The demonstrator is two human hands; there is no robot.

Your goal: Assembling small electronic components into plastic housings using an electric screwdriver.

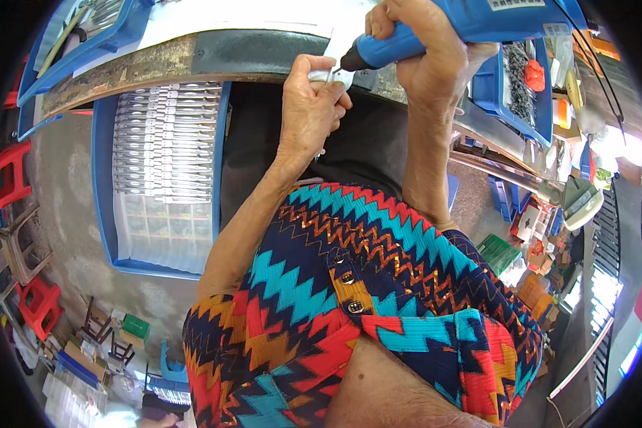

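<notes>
My left hand (pixel 308 107) pinches a small white plastic piece (pixel 344 77) at the edge of the workbench (pixel 264 51). A blue power screwdriver (pixel 478 20) lies in my right hand (pixel 435 53), whose fingers are wrapped round its body. The black nose of the tool points left and its bit meets the white piece near my left fingertips. Whether a screw sits under the bit is too small to make out. Below the bench edge, to the left of my lap, a blue tray (pixel 105 200) holds rows of slim metal and white parts (pixel 167 143).
Blue bins stand on the bench, one (pixel 125 36) at far left with tools, another (pixel 503 107) at right with small dark pieces and a red item (pixel 534 75). Red stools (pixel 11 178) are on the floor at left. A lamp-like head (pixel 581 203) juts out at right.
</notes>
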